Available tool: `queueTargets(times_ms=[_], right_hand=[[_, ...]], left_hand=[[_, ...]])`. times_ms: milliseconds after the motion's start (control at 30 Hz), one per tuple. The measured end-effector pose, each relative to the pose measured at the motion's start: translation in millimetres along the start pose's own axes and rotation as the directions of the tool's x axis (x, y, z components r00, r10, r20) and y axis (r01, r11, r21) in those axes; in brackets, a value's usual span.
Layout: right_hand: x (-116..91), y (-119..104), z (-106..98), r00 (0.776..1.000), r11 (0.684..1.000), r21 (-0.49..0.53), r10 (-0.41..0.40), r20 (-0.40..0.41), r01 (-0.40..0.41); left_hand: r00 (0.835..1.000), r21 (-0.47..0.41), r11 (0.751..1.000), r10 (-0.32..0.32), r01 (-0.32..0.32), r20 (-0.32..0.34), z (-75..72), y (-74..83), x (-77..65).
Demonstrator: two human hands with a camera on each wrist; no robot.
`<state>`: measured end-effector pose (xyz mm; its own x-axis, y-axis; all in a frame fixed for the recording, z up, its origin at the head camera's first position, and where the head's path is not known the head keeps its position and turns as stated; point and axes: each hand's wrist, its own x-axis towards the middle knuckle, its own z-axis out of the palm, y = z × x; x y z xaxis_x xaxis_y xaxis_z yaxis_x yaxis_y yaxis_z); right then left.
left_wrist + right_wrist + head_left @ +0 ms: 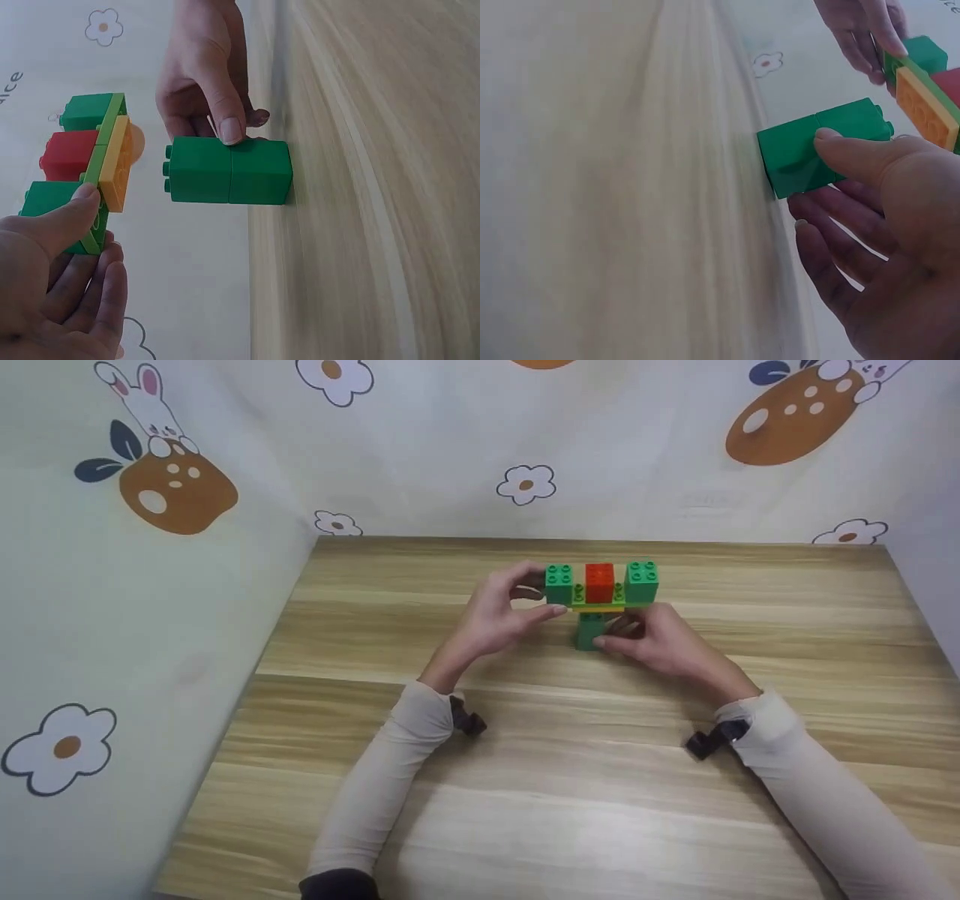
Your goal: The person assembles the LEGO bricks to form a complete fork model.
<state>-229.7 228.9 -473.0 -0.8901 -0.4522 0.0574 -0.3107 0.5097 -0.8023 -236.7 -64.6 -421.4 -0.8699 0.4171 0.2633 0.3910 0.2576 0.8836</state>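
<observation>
My left hand [499,611] pinches one end of a toy brick assembly, thumb on the near side and fingers behind. In it, a red brick [599,583] sits between a left green brick [559,585] and a right green brick [642,583], all on a lime green plate [91,165]. Beneath the plate is an orange-yellow brick [115,166]. My right hand [660,641] grips a stack of two dark green bricks [199,171], thumb against its side. Upright on the table, the stack has bare studs on top. A gap separates it from the assembly above in the left wrist view.
The wooden table [525,787] stretches around both hands. Behind its far edge hangs a pale wall covering [420,450] printed with flowers and rabbits, which also runs along the left side. A black wrist camera [469,718] sits at the left cuff, another camera [716,739] at the right.
</observation>
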Motion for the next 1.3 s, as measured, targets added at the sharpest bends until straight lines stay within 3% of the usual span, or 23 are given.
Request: queueTargets(times_ms=[533, 733, 833, 1067, 1300], right_hand=[[-12.8, -2.1, 3.5, 1.0, 1.0, -0.028, -0.014, -0.016, 0.014], [-13.2, -1.1, 0.6, 0.999, 0.999, 0.001, -0.047, 0.01, 0.047], [-15.8, -3.2, -5.1, 1.0, 1.0, 0.024, -0.017, 0.011, 0.017], [-25.6, -9.1, -20.0, 0.993, 0.995, 0.038, 0.09, -0.072, -0.087], [-34.3, -11.9, -29.3, 0.983, 0.998, 0.05, 0.037, -0.178, -0.028]], left_hand=[[0.999, 0.017, 1.0, 0.013, -0.014, 0.035, 5.9, -1.6, -3.3], [1.0, 0.024, 1.0, 0.007, -0.008, 0.031, 6.7, -2.2, -4.8], [0.999, 0.022, 1.0, 0.012, -0.012, 0.035, 6.6, -2.8, -4.3], [0.998, 0.026, 1.0, -0.011, 0.01, 0.054, 4.3, -4.4, -2.9], [0.998, 0.042, 0.999, -0.016, 0.013, 0.067, 3.1, -5.4, -3.1]])
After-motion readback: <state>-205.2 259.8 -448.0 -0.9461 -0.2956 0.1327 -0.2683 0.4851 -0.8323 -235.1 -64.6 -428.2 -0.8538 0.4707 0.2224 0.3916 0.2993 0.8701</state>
